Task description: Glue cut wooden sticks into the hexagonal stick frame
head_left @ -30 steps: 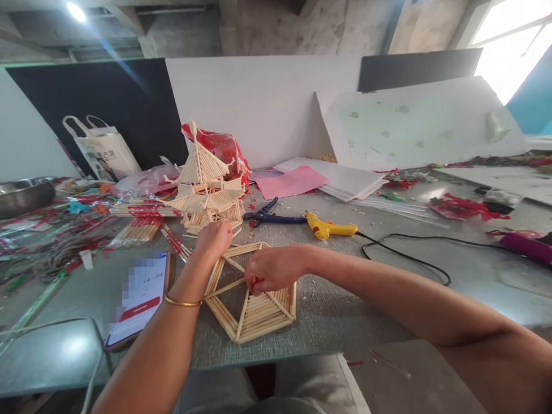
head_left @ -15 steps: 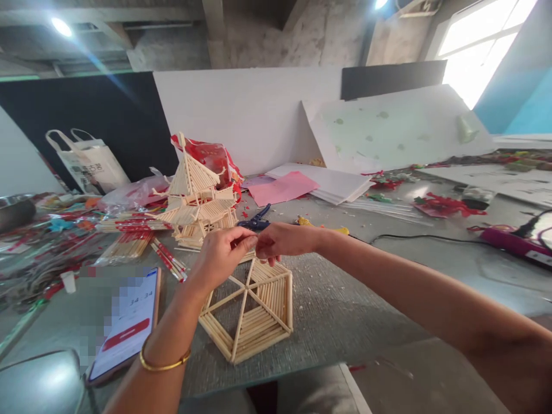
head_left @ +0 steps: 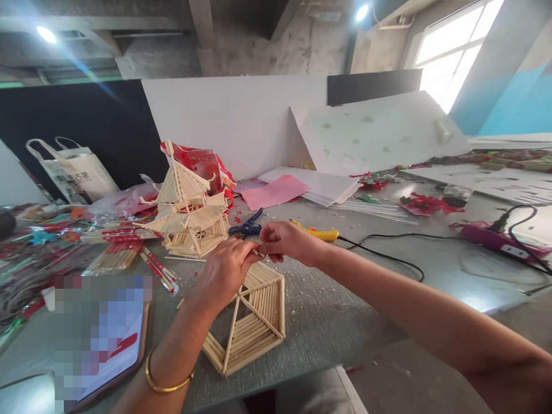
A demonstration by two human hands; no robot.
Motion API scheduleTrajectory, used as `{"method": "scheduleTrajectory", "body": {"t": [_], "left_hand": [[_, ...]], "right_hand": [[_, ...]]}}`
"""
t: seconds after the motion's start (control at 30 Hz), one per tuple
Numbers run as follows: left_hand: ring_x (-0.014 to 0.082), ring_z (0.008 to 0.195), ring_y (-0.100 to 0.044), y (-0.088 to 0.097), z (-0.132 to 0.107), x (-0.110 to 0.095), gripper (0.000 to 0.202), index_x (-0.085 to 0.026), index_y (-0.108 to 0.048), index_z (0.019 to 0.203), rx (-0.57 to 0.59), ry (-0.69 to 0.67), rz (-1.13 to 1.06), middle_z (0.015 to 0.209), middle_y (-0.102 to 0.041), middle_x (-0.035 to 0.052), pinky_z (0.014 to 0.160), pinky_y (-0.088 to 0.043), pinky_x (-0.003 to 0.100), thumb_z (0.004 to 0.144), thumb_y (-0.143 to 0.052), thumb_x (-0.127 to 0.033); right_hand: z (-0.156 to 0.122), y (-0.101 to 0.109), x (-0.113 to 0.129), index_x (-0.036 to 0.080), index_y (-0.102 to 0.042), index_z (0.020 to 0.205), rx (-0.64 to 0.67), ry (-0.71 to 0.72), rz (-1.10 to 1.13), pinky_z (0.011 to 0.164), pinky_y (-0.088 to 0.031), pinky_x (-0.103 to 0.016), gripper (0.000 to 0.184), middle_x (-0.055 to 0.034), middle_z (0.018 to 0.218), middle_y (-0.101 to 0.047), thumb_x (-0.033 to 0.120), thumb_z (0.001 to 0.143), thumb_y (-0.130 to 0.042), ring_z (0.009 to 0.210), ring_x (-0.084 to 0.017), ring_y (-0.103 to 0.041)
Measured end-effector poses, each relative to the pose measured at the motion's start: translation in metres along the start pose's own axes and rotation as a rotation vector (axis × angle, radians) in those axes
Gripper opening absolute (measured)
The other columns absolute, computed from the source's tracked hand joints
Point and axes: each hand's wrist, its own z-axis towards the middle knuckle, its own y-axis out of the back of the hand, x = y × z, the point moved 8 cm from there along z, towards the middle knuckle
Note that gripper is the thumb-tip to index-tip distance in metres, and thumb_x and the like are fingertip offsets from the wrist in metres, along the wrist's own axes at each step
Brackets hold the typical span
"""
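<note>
My left hand (head_left: 228,267) and my right hand (head_left: 287,242) meet fingertip to fingertip over the far edge of a hexagonal stick frame (head_left: 254,328). Both are closed in a pinch; whatever lies between the fingers is too small or hidden to name. The frame lies flat on the table, its spokes meeting at the centre. Some of its wedges are filled with rows of thin wooden sticks, while others show the table through them. My left hand and forearm cover its upper left part. Behind my left hand stands a tiered stick pagoda (head_left: 190,207).
Blue-handled pliers (head_left: 248,225) and a yellow glue gun (head_left: 321,234) with a black cord lie beyond my hands. A phone (head_left: 116,351) rests by my left forearm. Bundled sticks (head_left: 114,256) sit at left, pink paper (head_left: 276,192) at the back, a purple power strip (head_left: 500,238) at right.
The view has shifted slightly, so the table things sit further left. My hands stay pinched together, and my left hand now covers more of the hexagonal frame. The glue gun shows more fully.
</note>
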Motion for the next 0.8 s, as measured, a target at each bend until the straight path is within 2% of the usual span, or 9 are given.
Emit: {"method": "scheduleTrajectory", "body": {"t": [0.1,0.2,0.27,0.37,0.43,0.5,0.57,0.63,0.8], "left_hand": [[0.0163,0.073,-0.057,-0.002,-0.001,-0.001,0.012,-0.02,-0.061,0.085,0.006,-0.031,-0.006,0.075,-0.065,0.0019,0.068,-0.043,0.029,0.085,-0.053,-0.028],[0.0154,0.073,-0.058,-0.001,-0.002,-0.007,0.014,-0.02,-0.061,0.081,0.013,-0.053,-0.044,0.076,-0.065,0.0023,0.07,-0.043,0.028,0.086,-0.051,-0.027],[0.0141,0.071,-0.057,0.005,-0.002,-0.006,0.013,-0.019,-0.062,0.081,-0.011,0.018,-0.106,0.078,-0.064,0.0028,0.069,-0.044,0.027,0.085,-0.051,-0.026],[0.0117,0.065,-0.056,0.013,-0.003,0.012,0.013,-0.018,-0.063,0.081,-0.086,0.291,-0.299,0.078,-0.064,0.002,0.064,-0.044,0.024,0.081,-0.055,-0.029],[0.01,0.059,-0.053,0.01,-0.007,0.029,0.016,-0.017,-0.063,0.081,-0.126,0.51,-0.532,0.072,-0.064,0.0005,0.057,-0.043,0.022,0.076,-0.059,-0.032],[0.0076,0.053,-0.049,-0.001,-0.012,0.041,0.019,-0.016,-0.064,0.081,-0.134,0.684,-0.804,0.069,-0.063,-0.0002,0.051,-0.041,0.019,0.072,-0.063,-0.032],[0.0048,0.05,-0.046,-0.012,-0.016,0.047,0.02,-0.014,-0.064,0.08,-0.125,0.803,-1.03,0.069,-0.064,-0.0001,0.048,-0.038,0.016,0.068,-0.067,-0.03],[0.0029,0.049,-0.045,-0.021,-0.019,0.049,0.02,-0.013,-0.064,0.078,-0.106,0.881,-1.19,0.069,-0.065,0.0002,0.047,-0.037,0.014,0.065,-0.07,-0.027],[0.0023,0.051,-0.047,-0.028,-0.021,0.048,0.02,-0.013,-0.066,0.077,-0.128,0.925,-1.419,0.068,-0.065,0.0007,0.047,-0.038,0.013,0.062,-0.074,-0.024]], "right_hand": [[-0.006,-0.003,0.005,0.017,-0.046,0.079,-0.039,0.071,-0.105,0.04,-0.036,-0.017,0.018,0.0066,0.052,-0.054,0.021,0.07,-0.061,0.042,-0.006,-0.049],[-0.01,0.003,0.016,0.015,-0.05,0.084,0.004,0.085,-0.199,0.044,-0.04,-0.019,0.01,0.0014,0.064,-0.06,0.022,0.077,-0.052,0.049,-0.008,-0.055],[-0.014,0.022,0.028,0.014,-0.053,0.088,0.032,0.107,-0.38,0.051,-0.043,-0.022,0.012,-0.003,0.077,-0.064,0.02,0.078,-0.049,0.058,-0.01,-0.059],[-0.022,0.08,0.043,0.014,-0.06,0.092,-0.139,0.153,-0.925,0.07,-0.043,-0.027,0.021,-0.0055,0.088,-0.065,0.015,0.074,-0.051,0.078,-0.015,-0.059],[-0.024,0.111,0.027,0.013,-0.06,0.101,-0.136,0.032,-1.152,0.075,-0.041,-0.03,0.032,-0.0107,0.102,-0.063,0.013,0.069,-0.054,0.09,-0.02,-0.057],[-0.023,0.125,-0.003,0.013,-0.062,0.1,-0.022,-0.11,-1.254,0.073,-0.04,-0.03,0.033,-0.0128,0.102,-0.063,0.015,0.067,-0.057,0.09,-0.022,-0.057],[-0.02,0.123,-0.034,0.014,-0.064,0.09,0.113,-0.199,-1.333,0.067,-0.04,-0.029,0.025,-0.0113,0.091,-0.065,0.02,0.067,-0.058,0.081,-0.021,-0.059],[-0.014,0.117,-0.052,0.014,-0.064,0.084,0.165,-0.218,-1.397,0.063,-0.038,-0.028,0.02,-0.0101,0.085,-0.064,0.023,0.067,-0.057,0.077,-0.021,-0.059],[-0.005,0.113,-0.051,0.01,-0.062,0.086,0.081,-0.187,-1.446,0.063,-0.036,-0.028,0.025,-0.014,0.09,-0.061,0.019,0.063,-0.059,0.081,-0.023,-0.057]]}}
